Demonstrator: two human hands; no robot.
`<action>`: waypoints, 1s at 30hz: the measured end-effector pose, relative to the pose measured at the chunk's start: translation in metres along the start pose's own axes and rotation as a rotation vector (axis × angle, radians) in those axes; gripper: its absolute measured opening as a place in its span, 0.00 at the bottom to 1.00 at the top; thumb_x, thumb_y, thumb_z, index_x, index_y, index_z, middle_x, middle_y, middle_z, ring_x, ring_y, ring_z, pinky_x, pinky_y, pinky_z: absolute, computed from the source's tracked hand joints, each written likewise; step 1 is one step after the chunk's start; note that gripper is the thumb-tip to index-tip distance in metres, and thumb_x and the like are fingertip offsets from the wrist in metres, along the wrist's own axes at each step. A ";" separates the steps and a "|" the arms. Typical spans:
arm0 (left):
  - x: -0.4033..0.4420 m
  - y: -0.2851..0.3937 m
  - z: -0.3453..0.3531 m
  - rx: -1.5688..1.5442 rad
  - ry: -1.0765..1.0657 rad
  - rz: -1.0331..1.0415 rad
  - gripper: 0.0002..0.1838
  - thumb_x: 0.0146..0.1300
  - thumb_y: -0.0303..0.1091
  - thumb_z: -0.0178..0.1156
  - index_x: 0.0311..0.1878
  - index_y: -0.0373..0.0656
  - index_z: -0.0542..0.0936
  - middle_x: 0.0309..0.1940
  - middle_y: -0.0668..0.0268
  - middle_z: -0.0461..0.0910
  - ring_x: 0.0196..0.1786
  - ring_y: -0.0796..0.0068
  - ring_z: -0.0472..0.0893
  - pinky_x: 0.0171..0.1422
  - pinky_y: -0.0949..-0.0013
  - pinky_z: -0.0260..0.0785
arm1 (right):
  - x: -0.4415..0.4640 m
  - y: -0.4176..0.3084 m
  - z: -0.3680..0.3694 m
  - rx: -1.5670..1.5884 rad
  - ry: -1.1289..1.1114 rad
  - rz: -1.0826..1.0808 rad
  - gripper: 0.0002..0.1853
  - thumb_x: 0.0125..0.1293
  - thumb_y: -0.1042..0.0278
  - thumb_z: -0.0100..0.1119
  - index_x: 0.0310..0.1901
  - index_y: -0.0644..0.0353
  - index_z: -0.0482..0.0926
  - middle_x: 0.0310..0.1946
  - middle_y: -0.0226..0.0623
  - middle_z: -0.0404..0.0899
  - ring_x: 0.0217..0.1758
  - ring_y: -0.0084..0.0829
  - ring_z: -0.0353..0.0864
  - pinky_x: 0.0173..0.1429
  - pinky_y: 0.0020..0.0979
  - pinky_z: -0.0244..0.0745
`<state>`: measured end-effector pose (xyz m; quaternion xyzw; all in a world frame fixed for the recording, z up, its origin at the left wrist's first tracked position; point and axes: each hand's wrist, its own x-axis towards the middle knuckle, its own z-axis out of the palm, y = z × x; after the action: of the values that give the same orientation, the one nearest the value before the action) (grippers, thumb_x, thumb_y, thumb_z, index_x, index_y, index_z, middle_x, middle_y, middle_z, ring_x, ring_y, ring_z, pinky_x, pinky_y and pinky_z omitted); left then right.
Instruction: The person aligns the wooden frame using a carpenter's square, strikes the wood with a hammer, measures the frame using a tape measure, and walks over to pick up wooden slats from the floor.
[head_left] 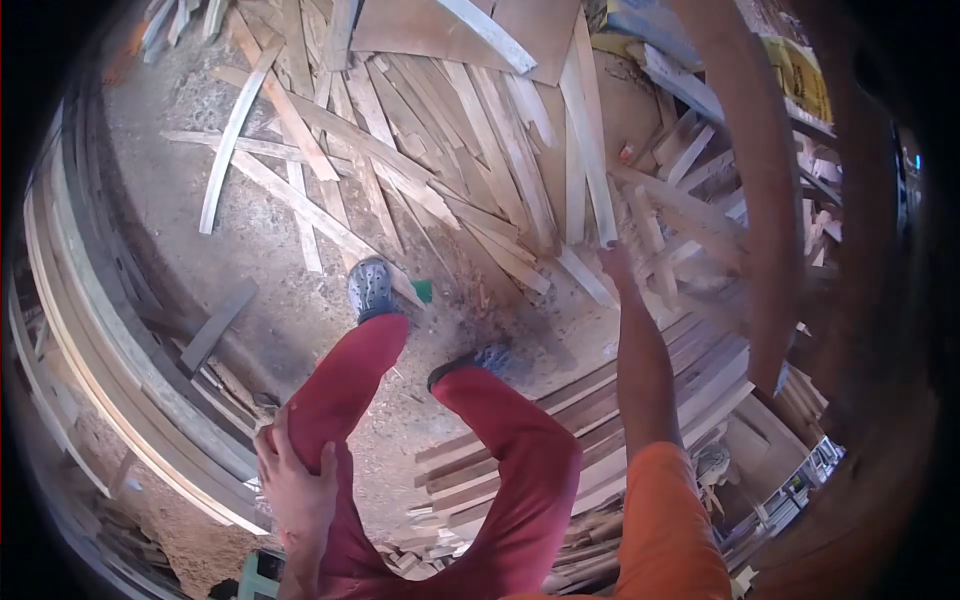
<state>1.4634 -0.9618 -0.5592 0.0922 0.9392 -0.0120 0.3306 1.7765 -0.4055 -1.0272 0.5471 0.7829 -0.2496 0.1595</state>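
Observation:
My left hand (300,485) lies on my left thigh in red trousers (335,400), its fingers and thumb spread over the cloth. My right arm, in an orange sleeve, reaches forward. At its end, my right hand (617,262) is closed at the near end of a long, pale wooden strip (590,150). The strip slants away over the floor toward the top of the view. The fingers look small and are partly hidden. Beside this strip lies a loose heap of similar wooden strips (505,150).
Stacked boards (560,410) lie by my right leg, and long planks (120,330) curve along the left. A brown sheet (430,30) lies at the back. A dark post (765,200) stands on the right. A small green piece (422,291) is near my shoe (370,288).

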 end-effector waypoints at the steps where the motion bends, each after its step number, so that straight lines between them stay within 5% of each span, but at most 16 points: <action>1: 0.003 0.001 0.003 0.023 0.031 0.006 0.43 0.62 0.37 0.75 0.80 0.50 0.67 0.66 0.47 0.72 0.67 0.36 0.77 0.71 0.40 0.73 | 0.010 -0.003 0.002 -0.019 0.048 0.035 0.27 0.68 0.58 0.70 0.61 0.71 0.85 0.38 0.47 0.91 0.36 0.33 0.92 0.39 0.35 0.88; 5: 0.018 0.006 0.012 0.051 0.099 0.067 0.42 0.62 0.38 0.74 0.79 0.50 0.68 0.66 0.47 0.73 0.68 0.35 0.77 0.71 0.39 0.72 | 0.045 -0.016 0.013 -0.161 0.129 -0.103 0.28 0.67 0.57 0.71 0.60 0.74 0.85 0.41 0.50 0.92 0.42 0.39 0.93 0.45 0.39 0.88; 8: 0.029 0.013 0.015 0.088 0.131 0.112 0.42 0.62 0.38 0.73 0.79 0.49 0.69 0.68 0.46 0.72 0.69 0.34 0.76 0.72 0.40 0.71 | 0.040 -0.050 0.013 0.317 -0.171 0.023 0.30 0.67 0.55 0.72 0.60 0.73 0.85 0.43 0.54 0.92 0.48 0.50 0.93 0.53 0.47 0.87; 11: 0.043 0.016 0.016 0.071 0.162 0.132 0.42 0.62 0.37 0.72 0.79 0.47 0.69 0.67 0.45 0.72 0.69 0.35 0.76 0.73 0.41 0.71 | 0.080 -0.029 0.084 0.235 0.141 -0.095 0.28 0.67 0.52 0.73 0.56 0.71 0.87 0.45 0.55 0.92 0.54 0.57 0.91 0.61 0.53 0.83; 13: 0.053 0.015 0.017 0.070 0.191 0.120 0.41 0.61 0.37 0.72 0.79 0.46 0.70 0.68 0.45 0.72 0.70 0.36 0.76 0.74 0.42 0.71 | 0.086 -0.047 0.092 -0.007 -0.113 0.108 0.28 0.67 0.49 0.73 0.54 0.69 0.87 0.55 0.59 0.88 0.63 0.56 0.87 0.67 0.52 0.81; 17: 0.066 0.010 0.017 0.079 0.194 0.094 0.41 0.60 0.36 0.73 0.78 0.45 0.71 0.68 0.46 0.73 0.70 0.37 0.75 0.75 0.44 0.70 | 0.080 -0.097 0.110 0.032 0.109 0.300 0.29 0.67 0.45 0.74 0.52 0.69 0.87 0.63 0.60 0.84 0.71 0.55 0.82 0.69 0.56 0.80; 19: 0.069 0.007 0.018 0.066 0.173 0.116 0.42 0.61 0.38 0.73 0.79 0.44 0.70 0.68 0.43 0.71 0.70 0.35 0.74 0.73 0.39 0.70 | 0.088 -0.108 0.115 -0.002 0.108 0.403 0.40 0.61 0.43 0.78 0.66 0.66 0.80 0.68 0.61 0.80 0.71 0.63 0.80 0.73 0.62 0.76; 22: 0.070 0.010 0.017 0.044 0.166 0.108 0.42 0.60 0.38 0.73 0.78 0.44 0.70 0.68 0.43 0.71 0.71 0.35 0.74 0.74 0.39 0.69 | 0.099 -0.109 0.103 -0.083 0.363 0.423 0.48 0.59 0.39 0.80 0.71 0.67 0.75 0.77 0.62 0.69 0.78 0.63 0.72 0.76 0.65 0.71; 24: 0.072 0.011 0.023 0.049 0.168 0.093 0.42 0.60 0.37 0.74 0.78 0.44 0.71 0.68 0.42 0.71 0.71 0.35 0.74 0.75 0.39 0.69 | 0.109 -0.094 0.095 -0.107 0.043 0.445 0.52 0.60 0.35 0.78 0.73 0.70 0.72 0.79 0.59 0.64 0.78 0.67 0.70 0.79 0.70 0.65; 30: 0.074 0.010 0.020 0.090 0.209 0.108 0.42 0.59 0.37 0.75 0.78 0.45 0.71 0.69 0.43 0.70 0.71 0.35 0.73 0.74 0.39 0.70 | 0.109 -0.096 0.106 -0.073 0.100 0.410 0.53 0.54 0.29 0.80 0.66 0.73 0.79 0.73 0.62 0.73 0.78 0.64 0.71 0.79 0.61 0.69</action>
<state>1.4210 -0.9411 -0.6210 0.1582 0.9607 -0.0265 0.2265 1.6457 -0.4076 -1.1510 0.7005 0.6706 -0.1559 0.1878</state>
